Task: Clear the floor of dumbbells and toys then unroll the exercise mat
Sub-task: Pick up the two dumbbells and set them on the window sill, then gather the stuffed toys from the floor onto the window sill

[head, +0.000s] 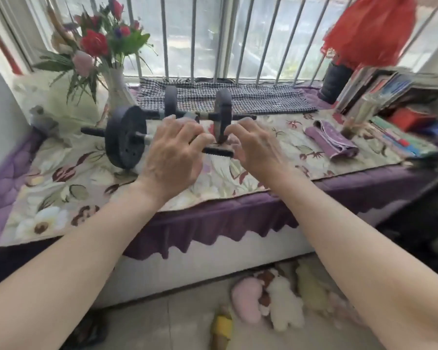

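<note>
Floor (182,317): soft toys (276,299) at 5 o'clock.
Window seat (61,173): floral cloth, two dumbbells (127,137).
Hands: left (172,157) and right (256,147) spread, loosely touching nearer dumbbell.

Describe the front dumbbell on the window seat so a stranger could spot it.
Start at the barred window and drop to the floral cloth on the seat. The front dumbbell lies nearest the edge, under both hands, its big dark disc left of them; the other dumbbell sits behind.

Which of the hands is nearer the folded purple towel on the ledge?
Right. The right hand is at the front dumbbell, just left of the purple towel; the left hand is farther left.
</note>
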